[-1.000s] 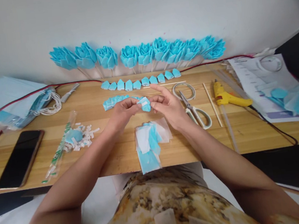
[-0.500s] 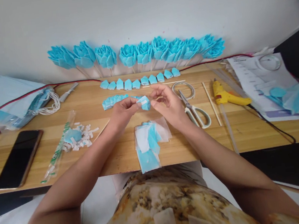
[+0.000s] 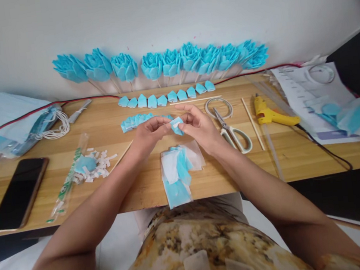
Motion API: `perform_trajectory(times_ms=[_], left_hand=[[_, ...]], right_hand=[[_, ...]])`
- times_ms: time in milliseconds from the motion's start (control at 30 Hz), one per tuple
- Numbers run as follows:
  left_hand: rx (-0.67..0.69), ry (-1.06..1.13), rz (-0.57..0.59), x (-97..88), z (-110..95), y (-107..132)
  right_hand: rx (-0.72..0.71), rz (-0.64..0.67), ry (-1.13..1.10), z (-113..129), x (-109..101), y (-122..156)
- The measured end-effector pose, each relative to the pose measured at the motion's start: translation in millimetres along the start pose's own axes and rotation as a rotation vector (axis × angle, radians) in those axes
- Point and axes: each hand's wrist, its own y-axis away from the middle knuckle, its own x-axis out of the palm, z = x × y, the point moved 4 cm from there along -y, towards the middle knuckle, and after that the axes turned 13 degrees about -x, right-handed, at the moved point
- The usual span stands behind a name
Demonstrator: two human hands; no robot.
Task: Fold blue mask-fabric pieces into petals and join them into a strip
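Between my two hands is a small folded blue fabric petal (image 3: 177, 126) with a white strip on its face. My left hand (image 3: 151, 134) pinches its left edge. The thumb and fingers of my right hand (image 3: 198, 127) are closed on its right side. Behind my hands lie a row of separate folded petals (image 3: 162, 100) and a strip of overlapping petals (image 3: 134, 121), partly hidden by my left hand. Below them, loose blue and white fabric pieces (image 3: 175, 174) lie at the table's front edge.
Blue fabric flowers (image 3: 124, 67) on sticks lean along the wall. Scissors (image 3: 231, 131), a tape roll (image 3: 218, 108) and a yellow glue gun (image 3: 273, 115) lie at right. White scraps (image 3: 100, 163), a phone (image 3: 19, 193) and a bag of blue sheets (image 3: 12, 123) are at left.
My right hand has moved in to the left and closed on the petal's right side. The petal has tilted and shifted slightly right. The whole view has moved a little.
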Motion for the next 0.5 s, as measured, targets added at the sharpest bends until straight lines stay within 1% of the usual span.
perform_trajectory(times_ms=[100, 267, 367, 433, 500], left_hand=[[-0.022, -0.005, 0.002, -1.6, 0, 0], [-0.028, -0.044, 0.07, 1.6, 0, 0], [-0.023, -0.044, 0.048, 1.0, 0, 0], [-0.014, -0.045, 0.017, -0.1, -1, 0], [0.0, -0.057, -0.021, -1.1, -2, 1]], right_hand=[[-0.006, -0.013, -0.005, 2, -1, 0], [-0.001, 0.002, -0.012, 2, 1, 0], [-0.008, 0.005, 0.002, 3, 0, 0], [-0.084, -0.035, 0.088, 9, -3, 0], [-0.224, -0.105, 0.287, 19, -7, 1]])
